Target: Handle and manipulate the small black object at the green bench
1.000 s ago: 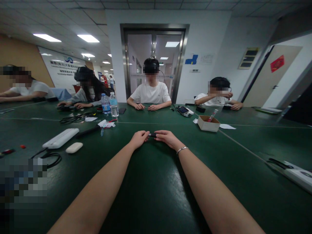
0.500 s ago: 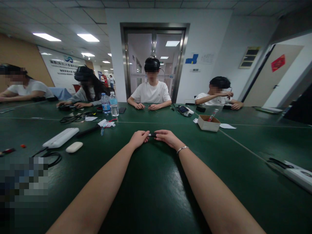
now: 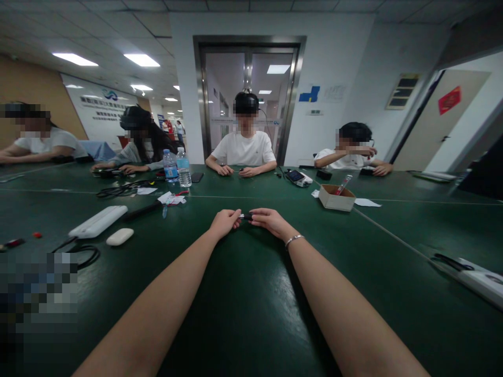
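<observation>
Above the green table point(image 3: 243, 293), at the middle of the view, my two hands meet around a small black-and-silver object point(image 3: 247, 216). My left hand point(image 3: 226, 223) pinches its silver end between thumb and fingers. The black end sits in the fingertips of my right hand point(image 3: 271, 222), which has a bracelet point(image 3: 294, 240) at the wrist. The object is short and mostly covered by the fingers, so its exact kind cannot be made out.
To the left lie a white power bank point(image 3: 98, 222), a white rounded case point(image 3: 120, 236) and a coiled black cable point(image 3: 88, 256). Two water bottles point(image 3: 183, 168) stand farther back. A small box point(image 3: 336, 200) is at the right. Several people sit across the table.
Both hands keep their pinch on the small object in nearly the same place. A little more of its silver part seems to show between the fingers.
</observation>
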A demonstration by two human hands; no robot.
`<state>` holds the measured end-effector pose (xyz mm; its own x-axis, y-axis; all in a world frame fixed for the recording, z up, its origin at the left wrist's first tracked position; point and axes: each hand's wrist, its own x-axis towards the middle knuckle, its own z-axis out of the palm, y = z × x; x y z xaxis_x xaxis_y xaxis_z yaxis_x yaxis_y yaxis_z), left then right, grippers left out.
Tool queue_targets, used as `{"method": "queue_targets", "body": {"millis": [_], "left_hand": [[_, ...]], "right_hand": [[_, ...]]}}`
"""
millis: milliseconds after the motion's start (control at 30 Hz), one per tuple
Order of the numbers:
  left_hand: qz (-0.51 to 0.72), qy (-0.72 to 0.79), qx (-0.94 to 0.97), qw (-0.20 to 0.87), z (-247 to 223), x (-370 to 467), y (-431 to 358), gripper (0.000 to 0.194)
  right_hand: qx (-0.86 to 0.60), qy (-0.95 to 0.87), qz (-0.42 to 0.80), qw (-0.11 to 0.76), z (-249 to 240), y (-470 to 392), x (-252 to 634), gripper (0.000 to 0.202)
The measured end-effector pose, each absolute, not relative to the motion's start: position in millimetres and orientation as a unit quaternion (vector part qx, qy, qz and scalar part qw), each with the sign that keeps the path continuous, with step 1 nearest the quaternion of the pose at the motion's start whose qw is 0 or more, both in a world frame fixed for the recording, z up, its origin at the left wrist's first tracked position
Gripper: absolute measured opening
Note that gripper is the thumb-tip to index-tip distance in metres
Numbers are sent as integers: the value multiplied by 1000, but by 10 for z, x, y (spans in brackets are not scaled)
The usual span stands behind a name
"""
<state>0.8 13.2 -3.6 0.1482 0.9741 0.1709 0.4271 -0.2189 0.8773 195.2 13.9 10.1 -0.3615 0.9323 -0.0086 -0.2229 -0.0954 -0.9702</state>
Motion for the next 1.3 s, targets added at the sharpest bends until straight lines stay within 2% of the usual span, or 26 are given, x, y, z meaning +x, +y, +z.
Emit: {"method": "queue_targets", "body": {"millis": [300,467,633,733,867,1000,1200,1300], "left_hand": [[401,497,682,357,-16,3,101,48],[407,484,688,356,20,19,61,41],[418,487,677,361,35,32,52,35],[424,486,670,367,32,35,56,31],[438,459,673,380,21,21,53,27],[452,430,693,362,13,-2,58,27],[452,442,670,389,37,24,50,38],[426,471,648,420,48,50,49,35]], "right_hand": [[-369,-490,653,445,155,99,1929,16],[-372,-509,638,441,173,87,1905,6],[-375,-527,634,425,191,72,1905,9],[-370,-525,647,410,192,76,1919,17],[-398,-552,619,392,178,104,1917,1],[-425,-571,593,375,170,126,1902,13],[-427,-583,581,375,171,114,1906,12],[-424,-585,577,381,165,112,1912,11]]}}
